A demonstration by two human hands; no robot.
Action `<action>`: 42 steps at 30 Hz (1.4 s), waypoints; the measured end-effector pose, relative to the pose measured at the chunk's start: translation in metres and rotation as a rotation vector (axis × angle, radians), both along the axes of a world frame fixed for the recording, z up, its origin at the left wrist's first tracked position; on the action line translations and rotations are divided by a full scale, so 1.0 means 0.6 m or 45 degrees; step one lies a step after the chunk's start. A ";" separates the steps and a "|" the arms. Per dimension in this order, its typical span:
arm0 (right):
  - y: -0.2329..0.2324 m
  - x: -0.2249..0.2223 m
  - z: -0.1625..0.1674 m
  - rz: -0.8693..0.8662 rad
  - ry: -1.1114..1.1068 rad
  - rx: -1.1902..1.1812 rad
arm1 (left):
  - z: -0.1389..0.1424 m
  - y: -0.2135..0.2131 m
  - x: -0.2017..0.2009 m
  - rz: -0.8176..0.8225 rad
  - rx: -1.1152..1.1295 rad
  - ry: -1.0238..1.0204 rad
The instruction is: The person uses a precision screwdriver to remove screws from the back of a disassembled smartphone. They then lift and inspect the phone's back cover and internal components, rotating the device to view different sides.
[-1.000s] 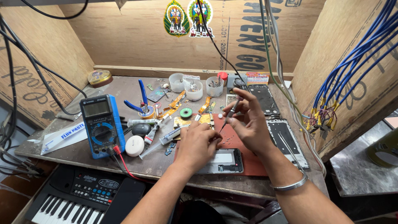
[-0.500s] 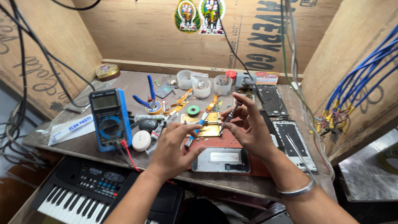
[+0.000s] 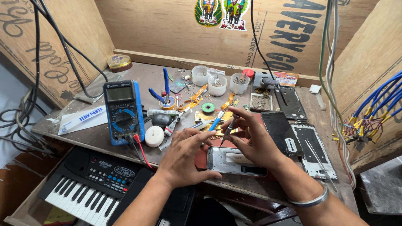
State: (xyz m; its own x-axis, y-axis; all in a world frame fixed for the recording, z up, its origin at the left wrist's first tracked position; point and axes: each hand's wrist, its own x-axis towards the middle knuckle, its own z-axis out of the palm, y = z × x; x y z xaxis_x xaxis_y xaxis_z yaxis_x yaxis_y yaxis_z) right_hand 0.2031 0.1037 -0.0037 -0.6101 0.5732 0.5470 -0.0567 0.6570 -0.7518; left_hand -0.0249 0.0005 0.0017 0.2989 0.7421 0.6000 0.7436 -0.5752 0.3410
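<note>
Our right hand point(image 3: 255, 140) pinches a thin screwdriver point(image 3: 228, 130) above the phone frame point(image 3: 235, 161); our left hand point(image 3: 184, 157), fingers loosely spread and holding nothing, touches the frame's left end, right of the blue multimeter point(image 3: 123, 111).

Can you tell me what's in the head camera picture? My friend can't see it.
The right hand holds a small screwdriver over an opened phone, the left hand beside it, on a cluttered workbench with a blue multimeter.
</note>
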 end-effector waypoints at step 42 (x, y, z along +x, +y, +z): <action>0.004 -0.021 0.040 0.171 0.132 -0.172 | -0.008 0.008 -0.001 -0.037 -0.022 -0.073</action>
